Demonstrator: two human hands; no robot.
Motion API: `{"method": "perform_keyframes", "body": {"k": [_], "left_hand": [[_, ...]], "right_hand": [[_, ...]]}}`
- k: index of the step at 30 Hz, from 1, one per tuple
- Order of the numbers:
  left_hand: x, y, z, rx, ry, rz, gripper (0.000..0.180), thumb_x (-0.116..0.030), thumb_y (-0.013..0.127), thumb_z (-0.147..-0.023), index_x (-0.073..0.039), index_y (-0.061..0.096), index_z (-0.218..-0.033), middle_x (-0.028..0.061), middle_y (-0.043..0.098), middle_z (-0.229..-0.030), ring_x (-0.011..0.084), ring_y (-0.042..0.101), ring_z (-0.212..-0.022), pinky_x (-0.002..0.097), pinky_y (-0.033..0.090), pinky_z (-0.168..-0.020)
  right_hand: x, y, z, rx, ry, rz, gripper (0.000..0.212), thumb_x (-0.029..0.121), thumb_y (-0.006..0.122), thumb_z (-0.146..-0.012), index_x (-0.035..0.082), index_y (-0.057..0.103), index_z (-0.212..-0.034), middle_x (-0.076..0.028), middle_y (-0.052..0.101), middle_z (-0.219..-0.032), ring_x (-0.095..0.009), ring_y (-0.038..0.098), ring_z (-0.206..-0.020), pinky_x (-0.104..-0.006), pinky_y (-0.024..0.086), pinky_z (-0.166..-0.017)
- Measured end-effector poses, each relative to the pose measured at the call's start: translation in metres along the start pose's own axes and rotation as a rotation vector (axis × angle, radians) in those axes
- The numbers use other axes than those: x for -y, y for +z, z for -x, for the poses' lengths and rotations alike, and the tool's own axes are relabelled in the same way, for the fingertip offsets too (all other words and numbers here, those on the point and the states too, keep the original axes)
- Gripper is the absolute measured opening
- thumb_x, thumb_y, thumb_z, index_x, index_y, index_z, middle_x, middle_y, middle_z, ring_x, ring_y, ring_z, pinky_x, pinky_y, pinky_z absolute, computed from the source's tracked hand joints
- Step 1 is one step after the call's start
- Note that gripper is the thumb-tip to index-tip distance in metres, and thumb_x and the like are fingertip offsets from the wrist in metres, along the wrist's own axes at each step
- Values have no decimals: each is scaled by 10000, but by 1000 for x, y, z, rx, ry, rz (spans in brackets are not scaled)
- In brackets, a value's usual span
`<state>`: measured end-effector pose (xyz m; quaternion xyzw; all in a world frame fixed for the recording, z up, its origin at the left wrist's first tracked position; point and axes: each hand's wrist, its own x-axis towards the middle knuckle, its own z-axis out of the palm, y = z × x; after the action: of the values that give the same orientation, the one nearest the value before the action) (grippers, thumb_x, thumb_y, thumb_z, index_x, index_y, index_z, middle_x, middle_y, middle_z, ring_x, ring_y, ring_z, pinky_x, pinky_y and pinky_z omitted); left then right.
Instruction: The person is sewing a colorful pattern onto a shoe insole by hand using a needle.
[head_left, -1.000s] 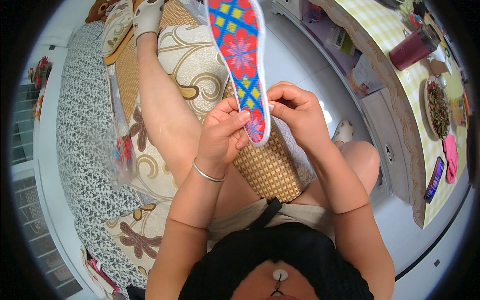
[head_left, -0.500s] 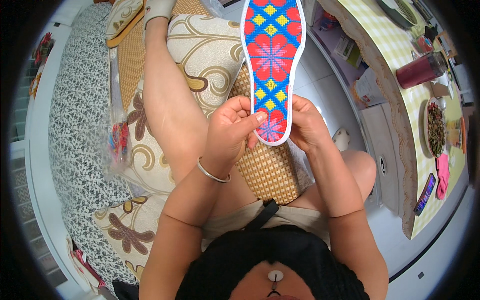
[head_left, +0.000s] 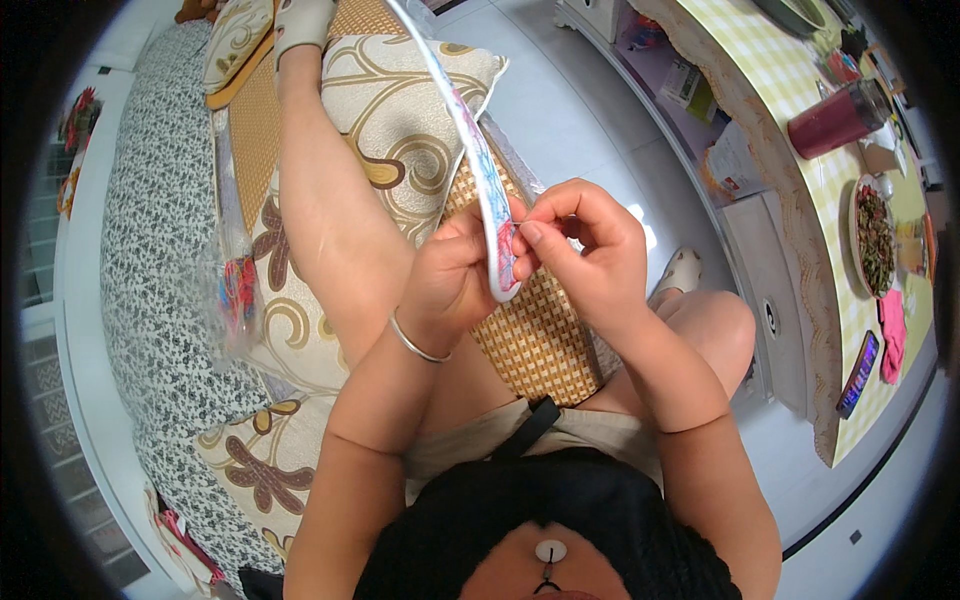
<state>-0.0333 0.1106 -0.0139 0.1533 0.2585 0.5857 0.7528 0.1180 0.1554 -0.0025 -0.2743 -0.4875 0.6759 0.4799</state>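
Note:
A shoe insole (head_left: 478,155) with a white rim stands nearly edge-on in front of me, its upper end running out at the top of the view. Its stitched back, with loose-looking blue and red threads, faces right; the patterned front is turned away. My left hand (head_left: 440,275) is closed on the lower end. With thumb and forefinger together, my right hand (head_left: 597,255) pinches a thin needle (head_left: 517,224) against the back of the insole. The needle is tiny here, and most of it is hidden by the fingertips.
Patterned cushions (head_left: 410,110) and a woven mat (head_left: 535,340) lie around my legs. A clear bag of coloured thread (head_left: 238,285) rests at left. On the right, a checked-cloth table (head_left: 800,90) holds a dark red cup (head_left: 838,120), a plate of food (head_left: 873,235), a phone (head_left: 858,375) and pink cloth (head_left: 892,335).
The insole has turned from its flower-patterned front to edge-on, showing its back, and tilted left. My right hand has let go of its edge and now pinches the needle at the back.

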Motion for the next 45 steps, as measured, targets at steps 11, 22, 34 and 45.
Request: {"method": "perform_keyframes", "body": {"k": [11,22,34,45], "left_hand": [[14,14,-5,-42,-121,171,344,-317,515,-890,18,518,-963,96,527,-756,190,526,-623,266,466,-562],[16,-6,-4,-184,-148,159,415,-388,478,-902,23,527,-932,123,504,-742,209,495,-598,276,458,-532],[6,14,2,-46,-138,225,301,-239,562,-881,29,527,-1013,129,560,-784,195,521,-608,278,468,-553],[1,19,0,-216,234,-351,143,6,594,-863,45,535,-987,142,648,-845,128,594,-565,202,487,-449]], "right_hand": [[5,-6,3,-106,-419,286,136,-40,674,-683,27,577,-750,-40,552,-698,-123,519,-586,-238,431,-508],[8,-4,2,-95,-429,249,123,-42,663,-689,22,571,-738,-43,544,-702,-108,513,-572,-227,431,-500],[4,-7,1,-52,-313,194,103,-19,665,-735,19,570,-746,-38,565,-690,-88,516,-570,-215,436,-515],[-19,-22,-15,99,385,-470,146,76,625,-872,-33,623,-970,-57,665,-885,-105,638,-756,-221,517,-679]]}}
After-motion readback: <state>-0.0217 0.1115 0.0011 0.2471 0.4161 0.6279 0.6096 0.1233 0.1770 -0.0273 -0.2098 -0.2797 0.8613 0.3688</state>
